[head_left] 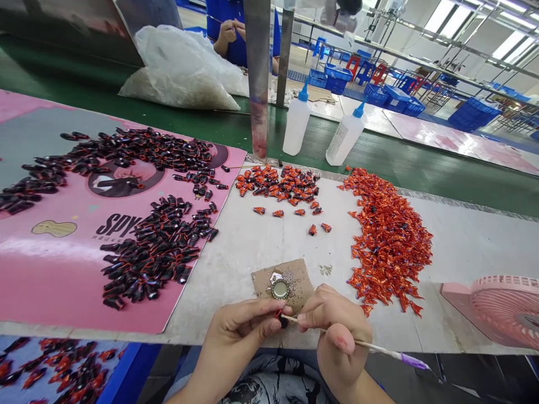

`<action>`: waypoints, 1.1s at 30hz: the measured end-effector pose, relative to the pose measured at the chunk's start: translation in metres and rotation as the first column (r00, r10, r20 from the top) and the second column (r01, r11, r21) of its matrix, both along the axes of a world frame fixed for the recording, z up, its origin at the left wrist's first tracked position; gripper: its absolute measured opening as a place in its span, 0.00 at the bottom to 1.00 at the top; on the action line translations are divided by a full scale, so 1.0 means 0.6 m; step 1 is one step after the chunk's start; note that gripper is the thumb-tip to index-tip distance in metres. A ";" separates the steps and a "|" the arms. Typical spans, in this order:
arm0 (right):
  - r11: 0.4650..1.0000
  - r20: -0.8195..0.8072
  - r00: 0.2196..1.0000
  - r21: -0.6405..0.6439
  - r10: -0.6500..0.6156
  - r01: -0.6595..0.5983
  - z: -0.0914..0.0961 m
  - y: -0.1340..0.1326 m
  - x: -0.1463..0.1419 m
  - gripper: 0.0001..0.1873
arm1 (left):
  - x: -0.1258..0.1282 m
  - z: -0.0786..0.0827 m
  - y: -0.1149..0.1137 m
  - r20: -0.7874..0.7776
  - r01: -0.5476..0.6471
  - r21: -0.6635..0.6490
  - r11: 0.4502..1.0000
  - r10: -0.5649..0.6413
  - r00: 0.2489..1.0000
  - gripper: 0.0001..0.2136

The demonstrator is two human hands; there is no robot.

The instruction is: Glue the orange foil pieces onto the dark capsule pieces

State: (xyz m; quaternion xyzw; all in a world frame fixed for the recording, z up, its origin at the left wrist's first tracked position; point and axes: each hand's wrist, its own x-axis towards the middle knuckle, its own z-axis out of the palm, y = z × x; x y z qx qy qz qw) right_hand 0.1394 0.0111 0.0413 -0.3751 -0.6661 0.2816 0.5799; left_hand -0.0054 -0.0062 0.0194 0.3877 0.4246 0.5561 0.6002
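Note:
My left hand [236, 332] pinches a small black-and-red piece [283, 321] between thumb and fingers near the table's front edge. A thin wooden stick [374, 348] with a purple section towards its rear lies in the grip of my right hand [337, 325]. Its tip touches the piece, or sits very close to it. Just beyond my fingers, a metal bottle cap [280, 290] rests upside down on brown cardboard [261, 276] spotted with shiny drops. Further back are loose orange-and-black pieces [278, 182]. To the right spreads a heap of orange pieces [387, 241].
Black pieces [155, 252] cover part of a pink mat [63, 292] at left. Two white bottles [297, 124] with blue caps and a plastic bag [185, 67] stand behind. A pink fan [505, 308] is at right, a blue bin [135, 370] lower left. Another person's hands [229, 31] show across.

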 end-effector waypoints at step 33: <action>0.904 0.778 0.543 0.073 -0.316 0.421 -0.012 0.114 0.217 0.15 | 0.011 0.010 -0.018 0.150 -0.060 -0.343 0.937 0.117 0.982 0.16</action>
